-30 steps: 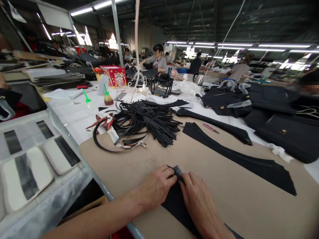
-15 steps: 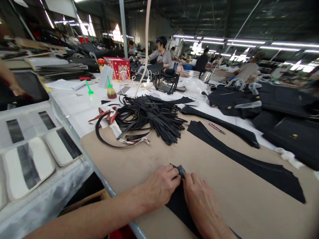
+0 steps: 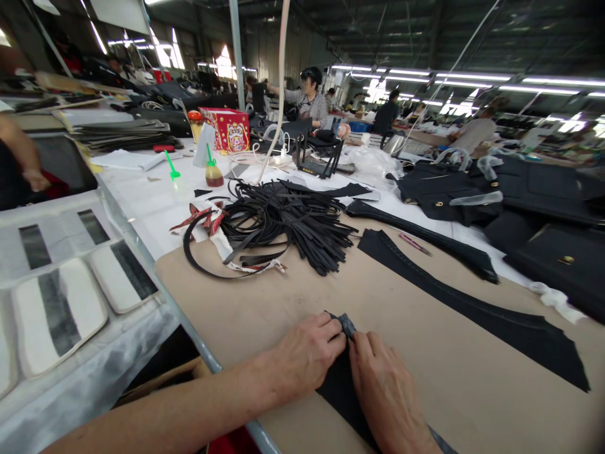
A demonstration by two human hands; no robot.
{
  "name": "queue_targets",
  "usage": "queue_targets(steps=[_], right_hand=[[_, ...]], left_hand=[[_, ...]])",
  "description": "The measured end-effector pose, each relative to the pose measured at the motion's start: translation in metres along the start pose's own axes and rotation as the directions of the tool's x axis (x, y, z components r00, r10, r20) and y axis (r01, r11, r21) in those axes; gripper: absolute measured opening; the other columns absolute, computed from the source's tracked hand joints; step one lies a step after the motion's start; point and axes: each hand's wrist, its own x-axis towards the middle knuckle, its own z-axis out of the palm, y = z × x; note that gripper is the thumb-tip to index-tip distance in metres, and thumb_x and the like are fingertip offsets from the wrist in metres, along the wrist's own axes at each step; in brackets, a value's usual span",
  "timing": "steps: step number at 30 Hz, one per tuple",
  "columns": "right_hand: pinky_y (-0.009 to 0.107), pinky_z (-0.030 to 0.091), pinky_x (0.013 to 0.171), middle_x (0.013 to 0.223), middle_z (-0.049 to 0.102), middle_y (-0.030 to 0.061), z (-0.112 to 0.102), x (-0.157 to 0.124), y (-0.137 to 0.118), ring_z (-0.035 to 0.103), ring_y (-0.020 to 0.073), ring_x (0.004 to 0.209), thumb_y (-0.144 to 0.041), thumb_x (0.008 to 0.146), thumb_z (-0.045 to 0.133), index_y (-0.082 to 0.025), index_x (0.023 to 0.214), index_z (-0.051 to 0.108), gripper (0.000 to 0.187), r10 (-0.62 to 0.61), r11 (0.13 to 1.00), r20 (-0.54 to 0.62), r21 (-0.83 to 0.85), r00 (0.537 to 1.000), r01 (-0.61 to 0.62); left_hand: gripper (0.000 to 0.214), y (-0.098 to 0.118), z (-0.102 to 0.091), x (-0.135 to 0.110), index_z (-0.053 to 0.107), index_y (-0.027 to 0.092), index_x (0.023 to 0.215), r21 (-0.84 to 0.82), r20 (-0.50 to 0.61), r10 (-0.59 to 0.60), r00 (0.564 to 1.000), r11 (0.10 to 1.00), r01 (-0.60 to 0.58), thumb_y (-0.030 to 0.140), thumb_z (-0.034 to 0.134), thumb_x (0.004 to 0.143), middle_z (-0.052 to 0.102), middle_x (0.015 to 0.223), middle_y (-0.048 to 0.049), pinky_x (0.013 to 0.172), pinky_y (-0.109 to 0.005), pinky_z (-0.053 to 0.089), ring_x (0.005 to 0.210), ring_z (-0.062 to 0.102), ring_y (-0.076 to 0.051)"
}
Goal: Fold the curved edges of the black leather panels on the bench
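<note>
The fingers of the left hand and right hand pinch the far end of a flat black leather-like strip on the tan-topped counter, seemingly folding it, so the next move probably calls for firm pressing.

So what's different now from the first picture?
The whole view slid right, likely because the camera turned left. At the left edge, another person's hand now shows clearly. At the back, the worker in the checked shirt has lifted an arm higher. The left hand and right hand kept hold of the black strip; the pile of straps stayed put.
</note>
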Motion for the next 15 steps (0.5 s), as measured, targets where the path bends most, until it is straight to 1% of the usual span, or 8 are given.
queue_targets(steps=[4, 9, 12, 15], right_hand=[[0.032, 0.029, 0.062, 0.071, 0.048, 0.0025, -0.0013, -0.001, -0.0003, 0.048, 0.0214, 0.059, -0.005, 0.091, 0.033, -0.021, 0.081, 0.045, 0.022, 0.001, 1.0, 0.002, 0.01, 1.0, -0.001], [0.032, 0.028, 0.06, 0.07, 0.049, 0.0028, -0.0005, -0.0017, -0.0003, 0.047, 0.021, 0.058, -0.009, 0.095, 0.03, -0.021, 0.08, 0.044, 0.024, 0.012, 1.0, -0.025, 0.021, 1.0, -0.012], [0.033, 0.029, 0.062, 0.071, 0.049, 0.0035, 0.0008, -0.0008, -0.0007, 0.046, 0.0214, 0.06, -0.008, 0.095, 0.029, -0.021, 0.081, 0.045, 0.025, 0.009, 0.999, -0.025, 0.036, 1.0, -0.008], [0.034, 0.031, 0.065, 0.071, 0.049, 0.0041, 0.0017, -0.0011, 0.0007, 0.046, 0.0218, 0.062, -0.004, 0.092, 0.029, -0.02, 0.08, 0.046, 0.027, -0.007, 0.999, -0.023, 0.045, 1.0, 0.008]], left_hand=[[0.024, 0.0, -0.0006, 0.0008, 0.056, 0.013, 0.107, -0.006, 0.0, -0.002, 1.0, 1.0, 0.002, 0.008, 0.045, 0.086, 0.057, 0.102, -0.0069, 0.093, -0.032, 0.045, 0.096, 0.05, -0.021], [0.022, 0.001, -0.0017, 0.0018, 0.055, 0.013, 0.103, -0.002, 0.006, -0.008, 1.0, 1.0, 0.008, 0.007, 0.046, 0.084, 0.058, 0.102, -0.0071, 0.092, -0.033, 0.046, 0.096, 0.049, -0.021], [0.021, 0.0013, -0.0024, 0.0028, 0.055, 0.014, 0.102, -0.002, 0.017, -0.012, 1.0, 1.0, 0.012, 0.007, 0.046, 0.085, 0.058, 0.101, -0.0064, 0.092, -0.033, 0.045, 0.096, 0.049, -0.021], [0.022, 0.0025, -0.0044, 0.0043, 0.053, 0.015, 0.103, -0.019, 0.015, -0.024, 1.0, 1.0, 0.025, 0.006, 0.045, 0.085, 0.058, 0.102, -0.0059, 0.091, -0.032, 0.046, 0.094, 0.05, -0.02]])
